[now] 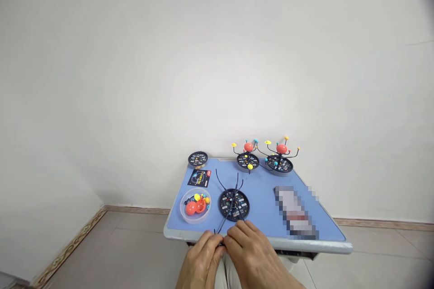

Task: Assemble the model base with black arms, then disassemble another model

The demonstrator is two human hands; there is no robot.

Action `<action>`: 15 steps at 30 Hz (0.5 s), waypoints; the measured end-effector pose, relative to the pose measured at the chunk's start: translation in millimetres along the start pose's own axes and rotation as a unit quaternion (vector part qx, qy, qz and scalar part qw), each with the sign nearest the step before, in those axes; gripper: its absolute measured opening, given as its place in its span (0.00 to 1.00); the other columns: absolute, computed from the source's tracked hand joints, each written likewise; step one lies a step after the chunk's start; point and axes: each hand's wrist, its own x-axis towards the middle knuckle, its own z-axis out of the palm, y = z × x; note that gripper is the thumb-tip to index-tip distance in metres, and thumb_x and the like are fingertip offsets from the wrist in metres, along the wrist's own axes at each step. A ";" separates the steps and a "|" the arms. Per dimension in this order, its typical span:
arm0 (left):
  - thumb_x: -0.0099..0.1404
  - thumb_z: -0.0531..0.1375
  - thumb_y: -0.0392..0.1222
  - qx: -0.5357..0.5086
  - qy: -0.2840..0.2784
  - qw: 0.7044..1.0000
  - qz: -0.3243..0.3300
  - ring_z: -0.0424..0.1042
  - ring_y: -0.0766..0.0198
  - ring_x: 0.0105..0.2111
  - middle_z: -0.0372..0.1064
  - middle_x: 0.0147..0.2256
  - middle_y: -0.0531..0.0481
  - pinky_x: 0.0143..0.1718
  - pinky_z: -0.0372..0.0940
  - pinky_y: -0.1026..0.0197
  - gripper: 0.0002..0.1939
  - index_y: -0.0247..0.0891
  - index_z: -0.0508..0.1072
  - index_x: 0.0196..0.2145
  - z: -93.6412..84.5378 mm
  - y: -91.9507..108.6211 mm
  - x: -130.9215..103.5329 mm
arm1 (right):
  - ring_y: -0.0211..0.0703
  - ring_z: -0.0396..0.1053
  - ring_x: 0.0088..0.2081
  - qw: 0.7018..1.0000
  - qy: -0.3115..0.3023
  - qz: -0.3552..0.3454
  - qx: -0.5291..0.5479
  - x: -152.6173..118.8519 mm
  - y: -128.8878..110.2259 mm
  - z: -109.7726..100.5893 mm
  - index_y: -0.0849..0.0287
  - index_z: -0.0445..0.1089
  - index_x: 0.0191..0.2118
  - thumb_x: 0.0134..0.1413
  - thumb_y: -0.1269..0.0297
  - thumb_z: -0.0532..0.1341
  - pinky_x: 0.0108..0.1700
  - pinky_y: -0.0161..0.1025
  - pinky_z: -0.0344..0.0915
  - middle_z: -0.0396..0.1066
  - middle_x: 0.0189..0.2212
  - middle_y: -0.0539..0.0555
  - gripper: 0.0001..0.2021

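My left hand [202, 259] and my right hand [249, 248] meet at the table's front edge, fingers pinched together around a small dark piece [221, 244] that is mostly hidden. Just beyond them is a round black base [225, 207] printed with small labels, with several thin black curved rods [222, 181] rising and spreading from its middle. To its left, a clear round tub [183, 210] holds two red half-shells [191, 208] and small coloured balls.
On the blue table [261, 198], a black card [199, 178] and a round black disc [198, 159] lie back left. Two planet models with red balls [248, 147] [281, 149] stand at the back. A blurred flat object [296, 212] lies right.
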 end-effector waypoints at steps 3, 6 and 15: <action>0.72 0.53 0.41 -0.008 0.047 0.998 -0.027 0.73 0.69 0.26 0.73 0.32 0.50 0.29 0.70 0.71 0.09 0.42 0.72 0.45 3.9 -2.0 -17.1 | 0.45 0.68 0.38 1.000 -0.001 0.013 0.018 -7.5 -1.6 -6.8 0.55 0.69 0.42 0.55 0.72 0.60 0.41 0.42 0.65 0.72 0.38 0.54 0.09; 0.72 0.55 0.44 -0.025 0.124 0.989 -0.078 0.67 0.72 0.19 0.72 0.31 0.52 0.24 0.67 0.71 0.10 0.44 0.73 0.46 7.7 3.3 -29.3 | 0.51 0.66 0.54 0.997 0.046 0.034 0.049 -19.6 3.6 -17.1 0.54 0.62 0.59 0.58 0.69 0.61 0.52 0.45 0.67 0.68 0.54 0.60 0.23; 0.71 0.55 0.44 -0.086 0.135 0.979 -0.129 0.65 0.73 0.19 0.69 0.27 0.54 0.22 0.63 0.71 0.09 0.43 0.75 0.42 21.9 27.1 -33.9 | 0.42 0.73 0.32 0.834 0.117 0.317 0.437 -46.5 -15.4 -4.9 0.54 0.73 0.43 0.57 0.54 0.63 0.37 0.35 0.73 0.74 0.30 0.52 0.13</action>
